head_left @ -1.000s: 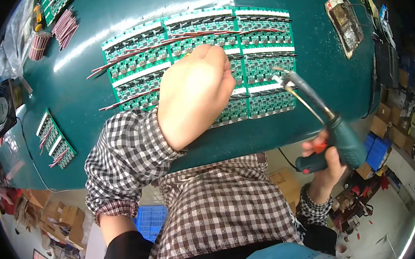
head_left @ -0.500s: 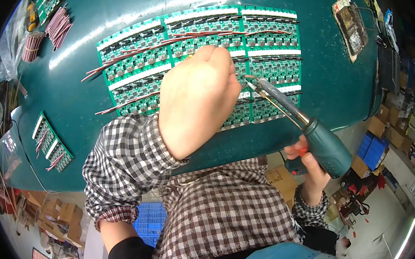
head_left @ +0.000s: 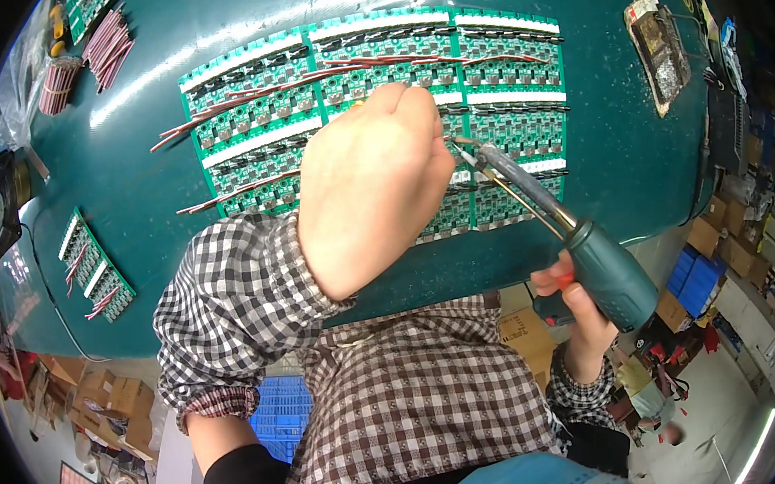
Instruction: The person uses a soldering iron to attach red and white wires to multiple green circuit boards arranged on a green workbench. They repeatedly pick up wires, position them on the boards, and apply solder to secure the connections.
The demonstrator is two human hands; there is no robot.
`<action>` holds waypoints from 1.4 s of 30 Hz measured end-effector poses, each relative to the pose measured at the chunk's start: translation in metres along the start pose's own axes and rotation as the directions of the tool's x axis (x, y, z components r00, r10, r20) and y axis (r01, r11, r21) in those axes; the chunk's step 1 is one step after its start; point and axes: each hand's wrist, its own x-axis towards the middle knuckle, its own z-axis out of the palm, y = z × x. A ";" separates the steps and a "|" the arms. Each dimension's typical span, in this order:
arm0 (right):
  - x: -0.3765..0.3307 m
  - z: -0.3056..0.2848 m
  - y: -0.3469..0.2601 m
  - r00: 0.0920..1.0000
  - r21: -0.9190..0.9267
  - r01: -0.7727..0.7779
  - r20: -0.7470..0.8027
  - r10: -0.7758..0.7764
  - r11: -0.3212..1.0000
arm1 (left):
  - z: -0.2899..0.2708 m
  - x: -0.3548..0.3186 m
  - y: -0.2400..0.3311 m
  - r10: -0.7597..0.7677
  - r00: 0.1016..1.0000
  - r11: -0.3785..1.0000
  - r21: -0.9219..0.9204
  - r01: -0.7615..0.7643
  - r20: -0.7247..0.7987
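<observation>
The left hand (head_left: 372,174) curls over the green circuit-board panels (head_left: 517,125) on the green tabletop (head_left: 626,175); whether its hidden fingertips pinch anything cannot be told. The right hand (head_left: 590,321) grasps a green-handled soldering gun (head_left: 614,279), its tip beside the left hand, above the panels

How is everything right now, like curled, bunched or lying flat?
Green circuit boards: lying flat, side by side
Left hand: curled, fingertips hidden
Right hand: wrapped around the soldering iron
Soldering iron: held, tip near left hand
Wire bundle: bunched together
Small green panel: lying apart
</observation>
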 end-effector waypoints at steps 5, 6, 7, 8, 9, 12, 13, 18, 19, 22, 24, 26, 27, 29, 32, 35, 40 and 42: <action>0.000 -0.001 0.001 1.000 0.008 -0.006 0.006 0.006 1.000 | 0.001 0.000 0.000 0.005 1.000 1.000 0.005 -0.005 -0.004; 0.000 -0.001 0.001 1.000 0.003 -0.005 0.000 0.005 1.000 | 0.000 0.000 0.001 0.005 1.000 1.000 0.002 -0.005 -0.003; -0.001 0.000 0.000 1.000 -0.002 -0.003 -0.005 0.003 1.000 | 0.000 0.001 0.001 0.005 1.000 1.000 0.000 -0.005 -0.002; 0.000 0.000 -0.001 1.000 -0.009 -0.002 -0.008 0.002 1.000 | 0.001 0.000 0.000 0.006 1.000 1.000 0.002 -0.006 -0.004; 0.000 0.001 -0.001 1.000 -0.011 -0.004 -0.008 0.004 1.000 | 0.001 0.000 0.000 0.007 1.000 1.000 0.005 -0.007 -0.005; 0.000 0.001 -0.001 1.000 -0.023 -0.002 0.000 0.002 1.000 | 0.000 0.000 0.001 0.011 1.000 1.000 0.005 -0.011 0.000; 0.000 0.001 -0.001 1.000 -0.030 0.003 0.009 -0.003 1.000 | 0.000 0.000 0.002 0.013 1.000 1.000 0.004 -0.013 0.002; -0.003 0.002 0.002 0.999 -0.037 0.041 -0.031 -0.043 0.998 | 0.000 0.001 0.002 0.013 1.000 1.000 -0.004 -0.013 0.005; -0.004 0.001 0.001 0.999 -0.047 0.046 -0.020 -0.047 0.998 | 0.001 0.001 0.002 0.015 1.000 1.000 -0.006 -0.015 0.004; -0.005 -0.001 -0.001 0.998 -0.058 0.058 -0.011 -0.059 0.997 | -0.001 0.001 0.002 0.009 1.000 1.000 0.004 -0.009 0.010; -0.006 0.000 -0.002 0.998 -0.056 0.057 -0.014 -0.058 0.997 | -0.001 0.001 0.002 0.009 1.000 1.000 -0.002 -0.009 0.008; -0.006 0.000 -0.004 0.999 -0.054 0.048 -0.011 -0.048 0.997 | -0.001 0.001 0.003 0.007 1.000 1.000 -0.007 -0.007 0.011; -0.006 0.001 -0.003 0.998 -0.035 0.046 -0.029 -0.047 0.998 | 0.000 0.001 0.003 0.004 1.000 1.000 -0.010 -0.004 0.015; -0.007 0.002 0.000 0.997 0.004 0.045 -0.062 -0.045 0.999 | -0.001 0.002 0.003 -0.001 1.000 1.000 -0.015 0.001 0.018; -0.004 0.000 -0.001 0.999 -0.043 0.049 -0.005 -0.050 0.998 | -0.001 0.001 0.003 -0.007 1.000 1.000 -0.022 0.008 0.018; -0.004 0.002 -0.002 0.999 -0.051 0.030 -0.022 -0.031 0.998 | 0.000 0.000 0.002 -0.012 1.000 1.000 -0.022 0.012 0.016; -0.005 -0.003 0.003 0.998 0.095 0.051 -0.053 -0.046 0.994 | 0.000 0.000 0.002 -0.017 1.000 1.000 0.011 0.016 0.020; -0.002 -0.006 0.003 0.989 0.162 0.068 -0.142 -0.045 0.984 | -0.001 0.001 0.003 -0.001 1.000 1.000 -0.016 0.002 0.027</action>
